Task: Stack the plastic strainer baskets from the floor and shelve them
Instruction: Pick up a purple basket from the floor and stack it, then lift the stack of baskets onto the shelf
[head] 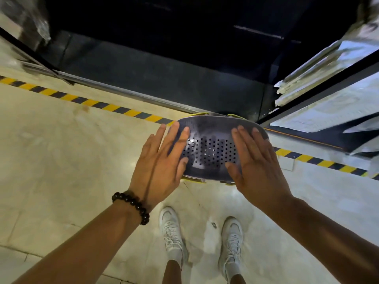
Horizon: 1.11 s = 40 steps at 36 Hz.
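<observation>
A stack of plastic strainer baskets (211, 148) is upside down between my hands, its grey perforated bottom facing up and yellow-green rims showing under it at the far and near edges. My left hand (162, 160) presses flat on its left side with fingers spread. My right hand (254, 160) presses flat on its right side. The stack is held above the floor, in front of my feet.
A dark low shelf bay (164, 68) opens straight ahead behind a metal rail. Yellow-and-black hazard tape (82, 101) runs across the pale floor. Shelves with wrapped flat packs (328, 78) stand at the right. My white shoes (172, 230) are below the stack.
</observation>
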Available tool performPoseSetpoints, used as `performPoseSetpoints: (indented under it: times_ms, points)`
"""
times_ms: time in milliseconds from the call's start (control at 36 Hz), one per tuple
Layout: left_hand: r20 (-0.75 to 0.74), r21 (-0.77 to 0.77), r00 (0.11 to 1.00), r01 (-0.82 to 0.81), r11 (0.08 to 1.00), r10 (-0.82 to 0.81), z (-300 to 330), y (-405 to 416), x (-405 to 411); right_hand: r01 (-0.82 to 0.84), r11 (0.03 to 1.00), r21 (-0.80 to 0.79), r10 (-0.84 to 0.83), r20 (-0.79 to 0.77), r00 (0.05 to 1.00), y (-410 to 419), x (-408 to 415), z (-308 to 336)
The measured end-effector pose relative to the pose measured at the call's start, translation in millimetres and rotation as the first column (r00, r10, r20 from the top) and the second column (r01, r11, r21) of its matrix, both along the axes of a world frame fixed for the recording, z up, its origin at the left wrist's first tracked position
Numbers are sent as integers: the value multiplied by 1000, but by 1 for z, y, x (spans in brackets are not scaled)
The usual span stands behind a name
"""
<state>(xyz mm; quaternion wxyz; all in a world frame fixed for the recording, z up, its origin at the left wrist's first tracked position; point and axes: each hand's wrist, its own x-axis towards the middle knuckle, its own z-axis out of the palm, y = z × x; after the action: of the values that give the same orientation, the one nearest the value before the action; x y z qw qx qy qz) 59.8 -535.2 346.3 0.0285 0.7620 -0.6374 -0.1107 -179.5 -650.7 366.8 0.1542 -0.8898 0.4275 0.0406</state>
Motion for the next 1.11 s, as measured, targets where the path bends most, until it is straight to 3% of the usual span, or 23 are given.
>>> performPoseSetpoints:
  times_ms: [361,556,778,889,972,1111]
  points:
    - [77,32,997,26,999,-28,3,47,-10,-11,997,-71,13,31,999,46,-31,2]
    - [82,44,996,16,999,-19,-24,94,-23,-22,999,46,20,32,999,92,-60,-25]
    - [66,131,998,-26,991,17,-107,155,-36,-93,977,190,96,-7,995,127,-103,-92]
    - [83,161,996,-33,986,20,-177,154,-20,-29,966,256,50,-73,996,110,-116,-148]
    - [106,162,994,-54,985,37,-233,146,-5,118,945,305,-70,-165,984,91,-127,-203]
    - [106,109,994,-52,993,41,-322,123,9,221,941,257,-194,-125,973,62,-139,-300]
